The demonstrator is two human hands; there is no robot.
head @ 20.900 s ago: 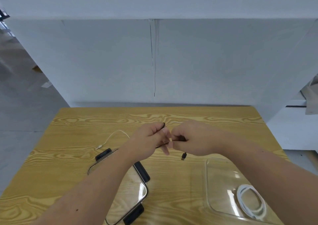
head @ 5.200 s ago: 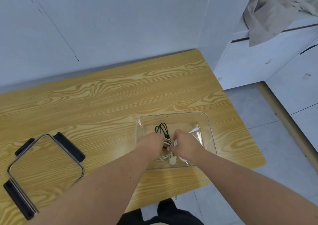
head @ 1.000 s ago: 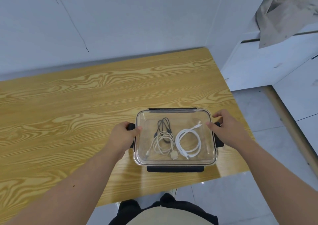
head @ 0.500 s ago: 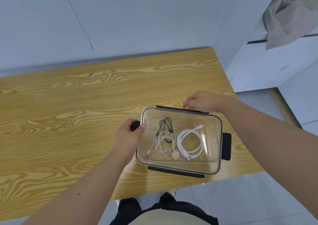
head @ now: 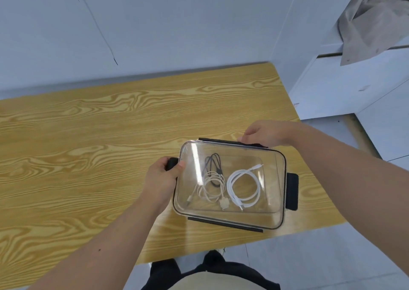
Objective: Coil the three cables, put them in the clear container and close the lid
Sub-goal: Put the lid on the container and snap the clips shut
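Note:
The clear container [head: 273, 217] stands near the table's front right corner with its lid [head: 271, 163] on. Inside lie three coils: a black cable [head: 213, 164], a cream cable [head: 211, 189] and a white cable [head: 243, 187]. My left hand [head: 160, 179] grips the container's left end, fingers curled round the black left clip [head: 171, 163], thumb on the lid's edge. My right hand [head: 265, 133] is at the far side, fingers on the black far clip [head: 219, 140]. The right clip [head: 291, 191] sticks out to the side; the near clip [head: 223, 223] lies along the front.
The wooden table [head: 99, 156] ends just in front of and to the right of the container. White wall panels stand behind the table. White cabinets [head: 354, 86] with a grey cloth [head: 374, 17] on top are at the right. My legs show below the table edge.
Since a second ago my right hand has moved from the right clip to the far clip, and the container has turned slightly clockwise. My left hand has kept its grip on the left end.

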